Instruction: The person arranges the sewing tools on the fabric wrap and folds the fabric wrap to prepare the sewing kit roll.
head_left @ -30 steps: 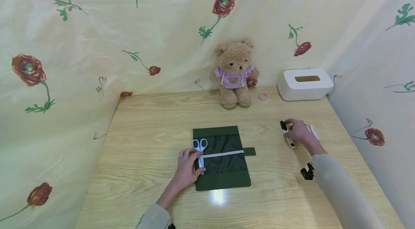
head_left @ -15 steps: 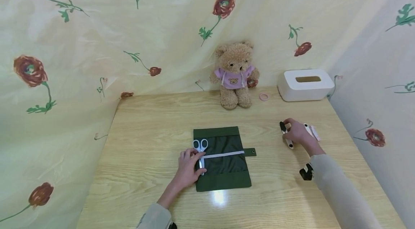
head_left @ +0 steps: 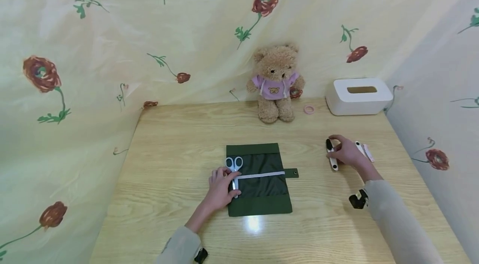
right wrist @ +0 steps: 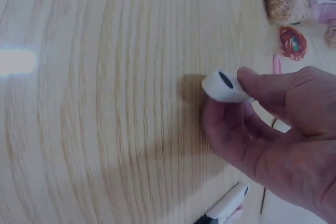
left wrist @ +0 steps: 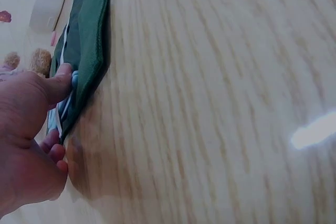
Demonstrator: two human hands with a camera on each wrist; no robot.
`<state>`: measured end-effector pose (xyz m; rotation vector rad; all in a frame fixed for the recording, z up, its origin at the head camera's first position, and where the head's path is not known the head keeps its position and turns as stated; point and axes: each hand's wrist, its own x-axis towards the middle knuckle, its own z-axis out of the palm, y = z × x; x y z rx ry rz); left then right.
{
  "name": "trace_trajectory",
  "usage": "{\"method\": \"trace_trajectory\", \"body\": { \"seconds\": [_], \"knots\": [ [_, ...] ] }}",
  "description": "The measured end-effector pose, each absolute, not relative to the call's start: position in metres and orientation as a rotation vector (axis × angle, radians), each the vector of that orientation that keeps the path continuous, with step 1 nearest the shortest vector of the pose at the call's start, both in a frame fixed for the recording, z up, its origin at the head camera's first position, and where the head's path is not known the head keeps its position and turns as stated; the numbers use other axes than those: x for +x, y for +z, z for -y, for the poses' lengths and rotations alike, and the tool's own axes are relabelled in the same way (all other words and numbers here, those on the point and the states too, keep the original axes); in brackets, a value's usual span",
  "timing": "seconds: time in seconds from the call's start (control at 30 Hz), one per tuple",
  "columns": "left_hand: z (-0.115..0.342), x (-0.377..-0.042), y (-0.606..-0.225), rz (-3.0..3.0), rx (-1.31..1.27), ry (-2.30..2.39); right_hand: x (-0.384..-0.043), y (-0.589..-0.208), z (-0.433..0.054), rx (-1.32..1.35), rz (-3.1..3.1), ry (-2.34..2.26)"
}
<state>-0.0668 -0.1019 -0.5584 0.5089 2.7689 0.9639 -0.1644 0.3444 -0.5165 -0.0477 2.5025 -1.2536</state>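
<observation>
A dark green fabric roll-up case lies unfolded on the table, with a white elastic strip across its middle. White-handled scissors lie along its left edge, loops away from me. My left hand holds the scissors there, thumb and fingers on either side; in the left wrist view the hand partly covers them. To the right, my right hand pinches a white marker with a black cap end. Its fingers hide part of the barrel.
Beyond my right hand lie another white marker-like stick and a small pink-and-white piece. At the back are a teddy bear, a pink ring and a white tissue box. Floral cloth hangs behind the table.
The marker in my right hand has turned slightly straighter. My left hand stays on the scissors. The head view has shifted a little, moving everything slightly right and up.
</observation>
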Motion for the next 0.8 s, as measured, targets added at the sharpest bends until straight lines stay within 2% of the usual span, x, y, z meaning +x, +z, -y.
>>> {"method": "trace_trajectory", "body": {
  "seconds": [0.17, 0.8],
  "knots": [
    [0.099, -0.069, -0.555, -2.755, 0.472, 0.941, -0.163, -0.517, -0.335, 0.012, -2.286, -1.461],
    [0.096, -0.068, -0.557, -2.734, 0.425, 0.944, -0.165, -0.515, -0.264, -0.092, -2.143, -1.58]
  ]
}}
